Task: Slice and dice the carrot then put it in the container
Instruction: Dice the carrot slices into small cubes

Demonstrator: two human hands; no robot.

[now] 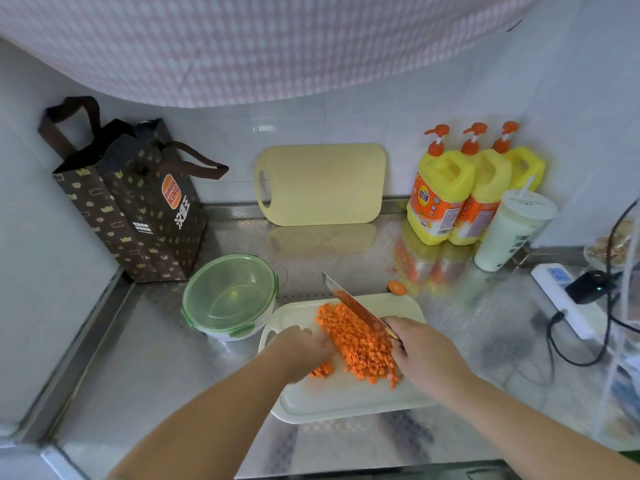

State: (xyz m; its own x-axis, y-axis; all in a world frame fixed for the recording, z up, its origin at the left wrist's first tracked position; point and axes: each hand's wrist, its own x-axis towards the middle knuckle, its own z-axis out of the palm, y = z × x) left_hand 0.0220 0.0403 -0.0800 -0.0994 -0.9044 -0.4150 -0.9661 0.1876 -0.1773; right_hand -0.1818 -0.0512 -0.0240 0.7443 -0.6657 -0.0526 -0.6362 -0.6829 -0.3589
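Scooping now could spill dice off the board (346, 400) onto the worktop (156, 341), or bring the blade to the left hand (304, 348). It lies knuckles-up at the carrot (360, 344) pile's left edge, fingers bent down; I cannot tell whether they hold anything. The right hand (419, 348) grips the knife (353, 306), slanted along the pile's right. The container (230, 296) beyond looks lidded.

Handle of knife (351, 304) inside right hand (424, 353).
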